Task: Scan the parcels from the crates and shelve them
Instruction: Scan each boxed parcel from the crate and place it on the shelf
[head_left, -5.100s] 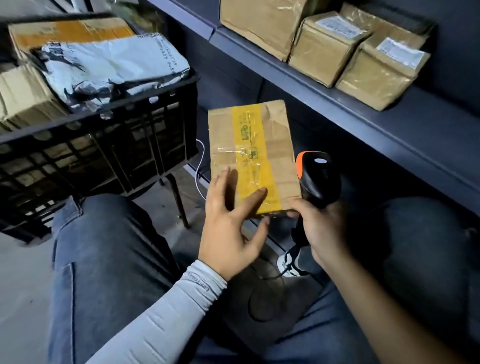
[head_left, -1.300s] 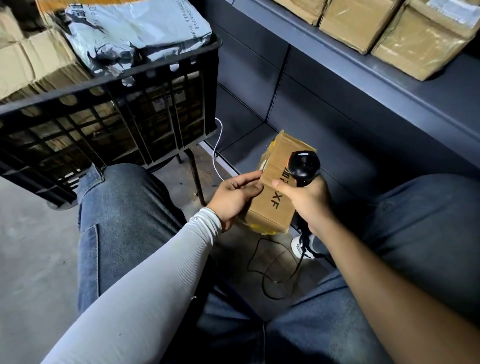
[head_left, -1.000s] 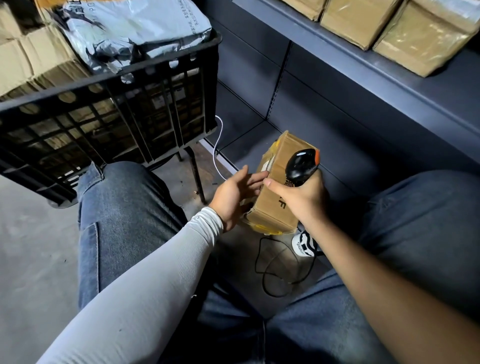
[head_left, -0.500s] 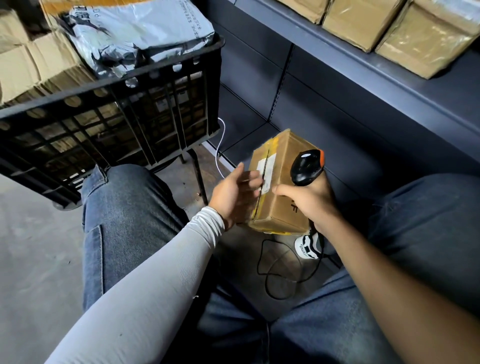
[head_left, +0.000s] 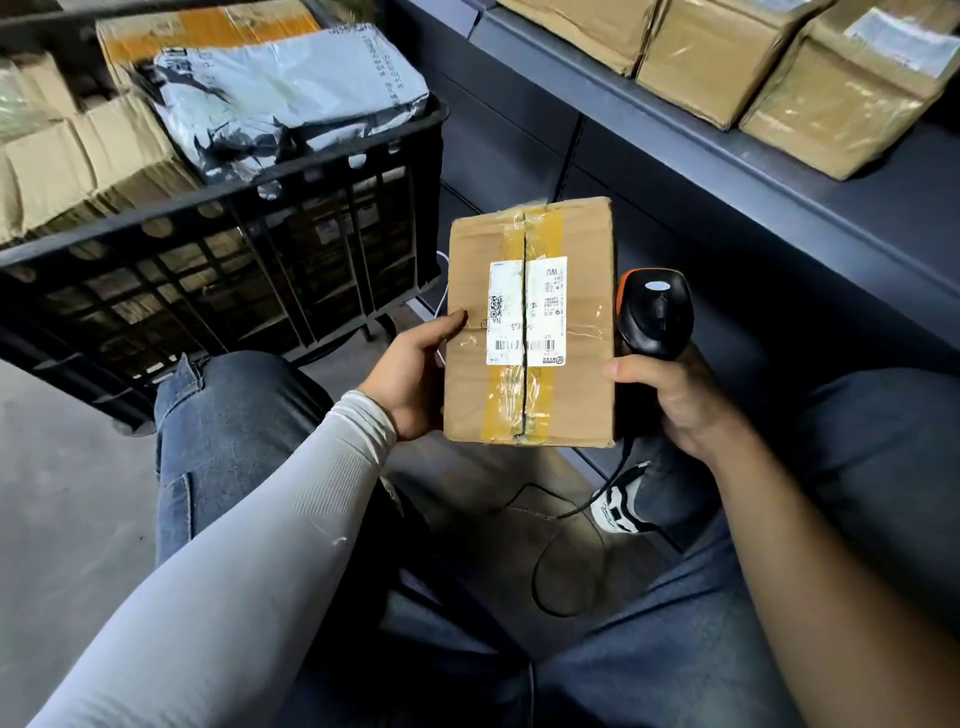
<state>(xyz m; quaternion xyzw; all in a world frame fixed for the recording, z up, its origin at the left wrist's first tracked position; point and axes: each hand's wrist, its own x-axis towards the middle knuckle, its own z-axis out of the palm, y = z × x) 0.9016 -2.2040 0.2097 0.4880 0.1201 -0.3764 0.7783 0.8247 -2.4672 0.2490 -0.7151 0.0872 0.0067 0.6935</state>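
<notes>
Cardboard parcel (head_left: 530, 322), formerly edge-on with a plain side uppermost, now turned so that its taped seam and white shipping label (head_left: 525, 312) face the camera. The left hand (head_left: 410, 379) grips the parcel's left edge, thumb on the top face and fingers hidden beneath. The right hand (head_left: 675, 400), earlier laid across the box, now touches only its right edge with the thumb while its fingers wrap the handle of the black-and-orange barcode scanner (head_left: 654, 317), just beside the parcel. Parcel held above the knees, between crate and shelf. Black plastic crate (head_left: 223, 208), left, holds boxes and a grey mailer bag (head_left: 291, 98). Dark shelf (head_left: 779, 171), upper right, carries taped brown parcels (head_left: 779, 62). Grey floor (head_left: 62, 493) with the scanner cable (head_left: 561, 561) below.
</notes>
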